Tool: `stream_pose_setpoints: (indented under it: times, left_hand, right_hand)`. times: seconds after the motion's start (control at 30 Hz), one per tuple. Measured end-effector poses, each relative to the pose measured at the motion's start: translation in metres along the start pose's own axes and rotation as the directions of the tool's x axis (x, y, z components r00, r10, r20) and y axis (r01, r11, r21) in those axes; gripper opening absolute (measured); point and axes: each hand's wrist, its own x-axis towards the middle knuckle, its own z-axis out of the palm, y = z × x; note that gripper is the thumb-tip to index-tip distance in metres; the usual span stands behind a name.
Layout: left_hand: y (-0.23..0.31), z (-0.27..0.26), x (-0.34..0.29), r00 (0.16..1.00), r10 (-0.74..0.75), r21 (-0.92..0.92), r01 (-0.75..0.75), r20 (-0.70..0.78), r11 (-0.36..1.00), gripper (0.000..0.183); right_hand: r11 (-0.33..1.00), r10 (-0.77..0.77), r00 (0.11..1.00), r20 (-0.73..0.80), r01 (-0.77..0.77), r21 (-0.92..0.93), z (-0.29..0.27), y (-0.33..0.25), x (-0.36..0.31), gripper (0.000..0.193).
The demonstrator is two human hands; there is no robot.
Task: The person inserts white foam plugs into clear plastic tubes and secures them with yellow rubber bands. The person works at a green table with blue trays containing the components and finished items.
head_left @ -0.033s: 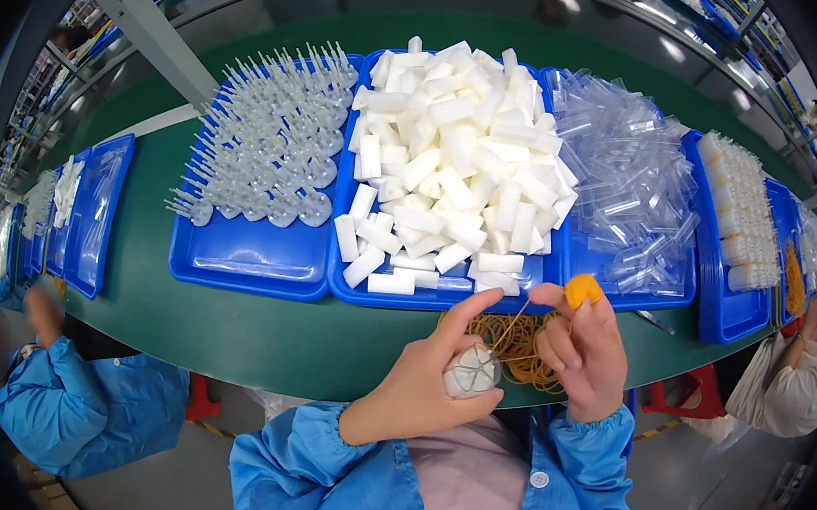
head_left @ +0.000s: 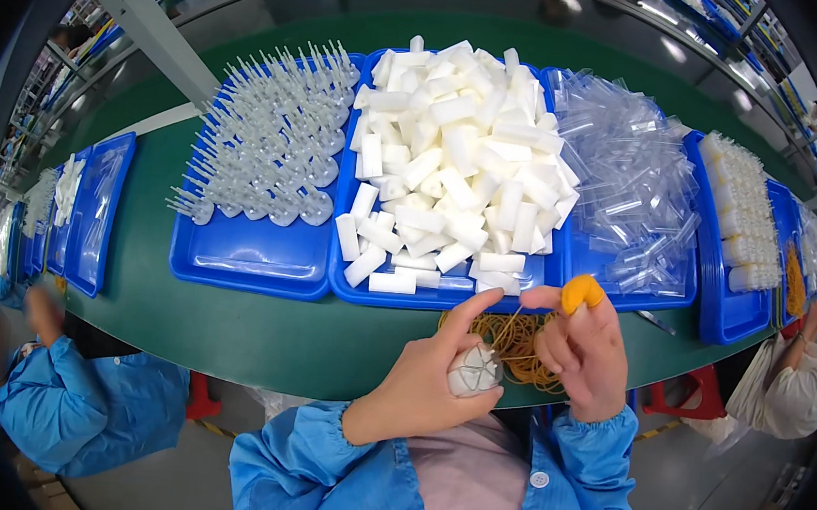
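Gripping left hand (head_left: 422, 382): is closing around the white piece (head_left: 472, 371), its thumb bracing below and its index finger stretching up past it.
White piece: is sitting inside that grip, near the table's front edge, with thin greenish lines crossing its end.
Right hand (head_left: 586, 363): is bending its fingers just beside the brown loops (head_left: 517, 342) and wearing an orange finger cover (head_left: 582, 292); whether it is pinching or merely touching the thin strand (head_left: 518, 312), I cannot tell.
Strand risk: if the strand is stretching between the two hands, it could be springing loose, a slick fingertip or a slack hold being the cause.
Grip risk: the white piece could be twisting or slipping out, because a sideways pull could be overcoming the thumb's brace.
Loop risk: neighbouring loops could be catching on a finger, since the pile is lying tangled so near both hands.
Strand, against the earlier frame: is showing as a shorter, fainter bit near the fingertip, where a longer line was slanting down toward the white piece.
Finger cover, against the earlier frame: is looking longer and more hooked, its end tipping down and leftward.
Left hand, against the earlier frame: is keeping nearly the same pose and hold.
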Motion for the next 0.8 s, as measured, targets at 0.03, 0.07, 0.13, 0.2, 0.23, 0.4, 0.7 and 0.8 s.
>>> stream_pose_setpoints:
  times: [0.03,0.07,0.13,0.2,0.23,0.4,0.7,0.8]
  left_hand:
    - [0.0,0.001,0.001,0.999,-0.042,0.05,0.042,0.006,0.998,0.086]
    - [-0.001,0.002,0.003,0.996,-0.083,0.098,0.081,0.014,0.992,0.087]
    - [-0.014,0.006,0.005,0.999,0.043,0.14,-0.045,0.021,0.989,0.085]
    - [-0.008,0.009,0.003,0.994,0.112,0.198,-0.11,0.001,0.974,0.081]
    - [-0.013,0.006,0.003,0.97,0.236,0.249,-0.243,0.06,0.937,0.07]
    - [-0.015,0.005,0.007,0.991,0.062,-0.349,-0.016,0.121,0.937,0.064]
    - [-0.018,-0.002,-0.008,0.982,0.183,-0.924,-0.019,0.056,0.383,0.041]
    - [-0.023,0.002,-0.008,0.978,0.209,-0.931,-0.053,0.025,0.361,0.048]
  right_hand:
    - [0.982,-0.043,0.998,0.046,0.05,-0.182,0.01,-0.001,0.0,0.017]
    - [0.927,-0.078,0.992,0.095,0.107,-0.359,0.025,-0.003,0.001,0.018]
    - [0.707,-0.057,0.963,0.265,0.226,-0.67,0.038,-0.011,0.001,0.018]
    - [0.366,0.1,0.892,0.442,0.38,-0.85,0.044,-0.019,0.002,0.016]
    - [0.321,0.175,0.867,0.467,0.399,-0.859,0.047,-0.021,-0.003,0.016]
    - [0.052,0.443,0.771,0.458,0.488,-0.872,0.076,-0.024,-0.022,0.02]
    - [0.315,0.024,0.83,0.557,0.522,-0.793,0.029,-0.031,-0.038,0.02]
    - [0.909,-0.311,0.833,0.457,0.402,-0.114,0.011,-0.011,-0.051,0.019]
